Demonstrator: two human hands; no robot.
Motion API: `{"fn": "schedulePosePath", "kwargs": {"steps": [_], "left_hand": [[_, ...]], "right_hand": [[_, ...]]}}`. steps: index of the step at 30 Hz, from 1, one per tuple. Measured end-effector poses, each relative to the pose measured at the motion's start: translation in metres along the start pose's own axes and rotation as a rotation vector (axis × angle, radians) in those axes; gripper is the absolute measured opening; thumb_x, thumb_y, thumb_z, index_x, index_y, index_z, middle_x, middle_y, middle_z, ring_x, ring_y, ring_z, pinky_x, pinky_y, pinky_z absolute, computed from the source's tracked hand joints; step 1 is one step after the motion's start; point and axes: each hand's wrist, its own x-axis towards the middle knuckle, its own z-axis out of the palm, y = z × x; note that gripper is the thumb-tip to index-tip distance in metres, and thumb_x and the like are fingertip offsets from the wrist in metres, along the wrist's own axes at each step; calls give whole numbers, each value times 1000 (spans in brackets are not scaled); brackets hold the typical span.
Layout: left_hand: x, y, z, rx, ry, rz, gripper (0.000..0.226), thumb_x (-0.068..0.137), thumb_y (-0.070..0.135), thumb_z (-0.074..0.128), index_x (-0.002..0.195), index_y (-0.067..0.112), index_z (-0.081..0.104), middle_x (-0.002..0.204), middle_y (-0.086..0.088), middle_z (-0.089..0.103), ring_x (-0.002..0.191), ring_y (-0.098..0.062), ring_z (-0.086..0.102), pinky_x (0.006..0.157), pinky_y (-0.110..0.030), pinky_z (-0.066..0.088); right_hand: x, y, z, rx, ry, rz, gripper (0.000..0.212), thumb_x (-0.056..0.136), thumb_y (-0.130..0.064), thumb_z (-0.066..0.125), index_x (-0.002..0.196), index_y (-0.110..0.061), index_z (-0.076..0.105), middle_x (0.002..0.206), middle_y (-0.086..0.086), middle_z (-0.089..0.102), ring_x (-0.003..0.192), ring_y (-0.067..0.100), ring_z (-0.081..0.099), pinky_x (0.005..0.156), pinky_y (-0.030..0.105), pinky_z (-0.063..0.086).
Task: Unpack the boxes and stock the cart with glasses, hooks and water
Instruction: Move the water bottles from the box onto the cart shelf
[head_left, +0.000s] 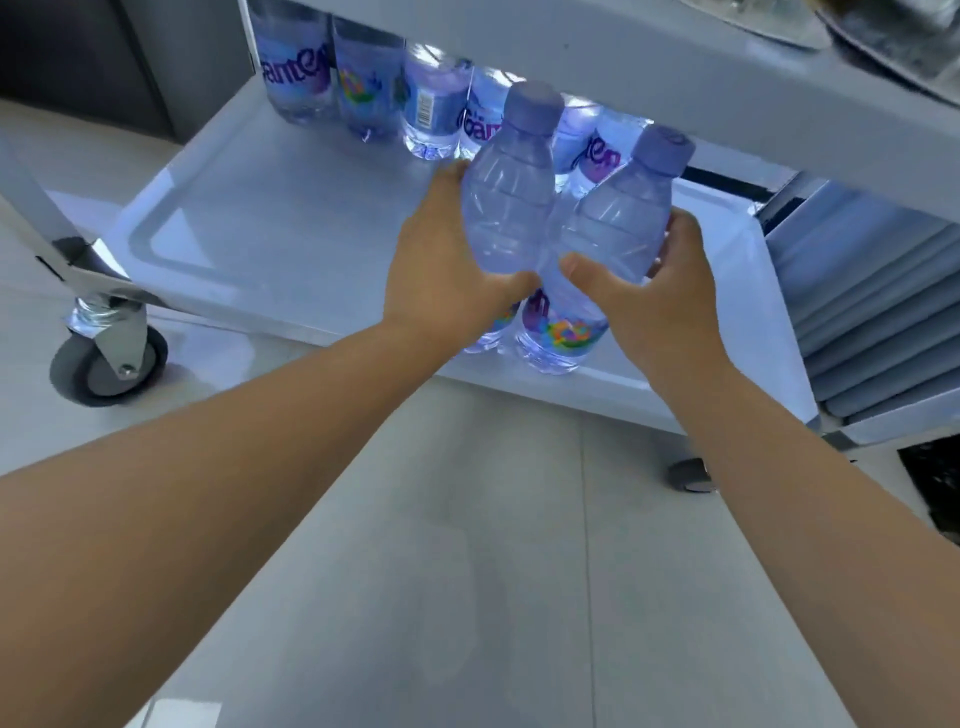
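Two clear blue water bottles are held side by side above the front of the cart's lower shelf (270, 218). My left hand (441, 265) grips the left bottle (506, 208), fingers curled round its far side. The right bottle (618, 223) is gripped by my right hand (654, 291), thumb across its front. Both bottles lean away from me, purple caps up. Several more bottles (363, 83) stand in a row along the shelf's back edge.
The cart's upper shelf (649, 73) overhangs the bottles closely. A caster wheel (109, 358) sits at the front left. A stack of grey trays (872, 312) fills the shelf's right end. Pale tiled floor (467, 545) lies below my arms.
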Motion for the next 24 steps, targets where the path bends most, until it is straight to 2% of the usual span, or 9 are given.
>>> {"fn": "schedulePosePath", "kwargs": {"steps": [3,6,8,10,11,12,15,19,24], "left_hand": [[-44,-14,11,173,-91,-116,95,70,27,76,143,2,21,145,-14,29,134,-28,26,104,-21,21],[-98,-10,26,380,-444,-62,95,87,26,58,147,2,-12,156,-10,-15,144,-22,-10,112,-21,-3],[-99,-10,30,415,-477,84,78,89,20,52,148,-1,7,155,-14,6,144,-24,6,111,-20,2],[-85,-11,35,459,-512,159,55,76,12,52,128,-6,49,129,-20,50,122,-34,46,101,-24,26],[-78,-15,40,519,-488,230,48,70,12,51,114,-5,59,115,-19,60,108,-36,56,93,-29,35],[-74,-17,45,571,-509,290,44,70,13,50,110,-3,62,110,-17,62,103,-35,57,90,-33,41],[-65,-15,62,643,-562,379,43,87,17,49,128,6,50,130,-8,48,120,-26,43,96,-34,40],[-47,-3,88,652,-551,363,39,90,17,46,127,9,53,130,-7,49,120,-23,43,90,-35,41],[-33,-9,114,596,-518,228,34,89,19,49,119,5,53,126,-9,47,114,-28,47,88,-33,38]], "right_hand": [[-8,9,1,4,-100,27,66,68,-18,83,120,-17,42,101,-18,56,90,-3,59,84,23,49],[-16,23,5,-22,-114,45,68,67,-17,83,120,-13,40,97,-16,56,84,-3,58,79,18,49],[-18,30,9,-43,-125,69,62,68,-18,82,113,-13,41,83,-18,52,66,-12,52,64,7,43],[-17,35,12,-58,-113,80,55,67,-21,83,105,-14,43,74,-15,49,56,-13,48,57,5,38],[-16,38,12,-66,-99,77,53,66,-22,83,101,-13,45,71,-14,48,54,-12,47,56,5,37],[-15,39,10,-83,-84,69,50,65,-24,84,97,-13,47,70,-13,49,54,-11,47,55,5,37],[-9,43,3,-132,-59,49,50,62,-30,85,95,-10,53,71,-14,51,59,-5,50,56,7,38],[1,55,-11,-182,14,53,55,60,-32,84,100,-8,55,73,-16,51,67,4,53,57,10,39],[28,78,-36,-196,60,85,51,62,-32,83,96,-14,49,72,-15,49,62,-2,48,60,12,41]]}}
